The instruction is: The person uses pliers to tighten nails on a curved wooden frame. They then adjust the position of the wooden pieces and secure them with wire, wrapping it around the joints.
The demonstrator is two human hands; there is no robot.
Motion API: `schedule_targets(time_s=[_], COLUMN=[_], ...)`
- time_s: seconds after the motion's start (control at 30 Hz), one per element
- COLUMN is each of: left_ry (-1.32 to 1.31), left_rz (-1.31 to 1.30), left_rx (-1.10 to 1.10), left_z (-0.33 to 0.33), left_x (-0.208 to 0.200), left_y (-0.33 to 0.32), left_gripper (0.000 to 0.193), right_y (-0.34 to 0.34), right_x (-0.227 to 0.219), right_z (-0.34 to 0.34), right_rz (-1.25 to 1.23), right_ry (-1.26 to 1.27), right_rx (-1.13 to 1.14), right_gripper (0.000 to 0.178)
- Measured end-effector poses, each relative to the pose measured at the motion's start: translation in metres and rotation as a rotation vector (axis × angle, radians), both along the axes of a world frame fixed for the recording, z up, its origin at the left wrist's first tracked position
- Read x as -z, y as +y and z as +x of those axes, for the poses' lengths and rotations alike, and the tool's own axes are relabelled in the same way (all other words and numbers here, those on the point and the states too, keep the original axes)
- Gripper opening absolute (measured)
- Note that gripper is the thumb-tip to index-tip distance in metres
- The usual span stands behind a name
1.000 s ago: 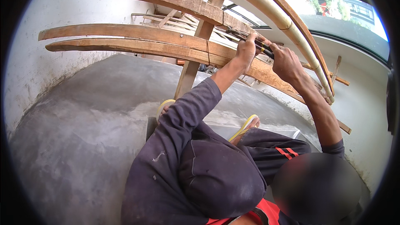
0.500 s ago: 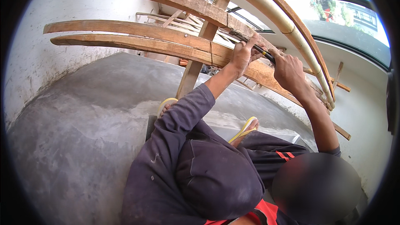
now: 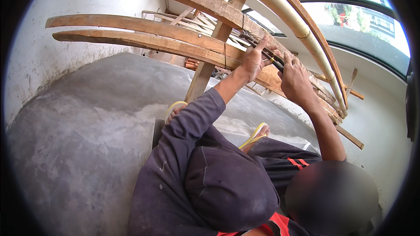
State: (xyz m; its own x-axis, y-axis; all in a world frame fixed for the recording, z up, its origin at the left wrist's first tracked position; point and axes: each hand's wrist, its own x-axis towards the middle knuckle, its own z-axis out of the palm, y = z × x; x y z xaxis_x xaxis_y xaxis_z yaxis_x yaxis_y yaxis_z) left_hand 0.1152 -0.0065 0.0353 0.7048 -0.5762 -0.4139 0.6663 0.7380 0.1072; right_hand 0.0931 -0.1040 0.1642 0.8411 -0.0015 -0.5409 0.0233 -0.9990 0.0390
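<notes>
Long dark pincers (image 3: 275, 62) with black handles and a yellow band slant up to a rough wooden beam (image 3: 197, 1). Around their handle end, my right hand (image 3: 296, 81) is closed, its fingers partly hiding the grip. My left hand (image 3: 252, 62) is closed about the pincers nearer their head, thumb pointing up. The pincers' jaws sit against the beam beside a dark wire tie (image 3: 243, 21); what they bite on is too small to tell. Just below, two planks (image 3: 144, 39) cross an upright post (image 3: 205, 67), with another thin tie around them.
A bamboo pole (image 3: 284, 6) curves along the right of the beam, beside a large window (image 3: 367, 30). More lumber (image 3: 179, 22) stands behind. Grey concrete floor (image 3: 87, 118) spreads left to a stained white wall (image 3: 78, 13). Two feet in yellow-edged sandals (image 3: 255, 134) rest below.
My right hand has shifted slightly left and down with the pincers' handles, which now look spread apart. My left hand stays nearly where it was.
</notes>
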Motion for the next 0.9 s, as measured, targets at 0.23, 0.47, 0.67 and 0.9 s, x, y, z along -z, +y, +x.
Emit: schedule_targets(time_s=[0.23,0.47,0.67,0.9], left_ry=[-0.076,-0.130,-0.137,-0.109], left_rz=[-0.037,0.159,0.170,0.125], left_rx=[0.043,0.174,0.135,0.029], left_z=[-0.005,-0.003,0.004,0.006], left_x=[0.008,0.005,0.002,0.001], left_y=[0.000,0.005,0.001,0.002], left_gripper=[0.037,0.052,0.052,0.053], right_y=[0.003,0.004,0.009,0.017], right_x=[-0.010,-0.007,-0.012,-0.013], right_z=[-0.004,-0.006,-0.002,0.019], right_rz=[-0.052,0.043,0.026,-0.152], right_ry=[-0.016,0.160,0.118,0.092], right_rx=[-0.092,0.126,0.091,-0.137], right_gripper=[0.064,0.062,0.057,0.027])
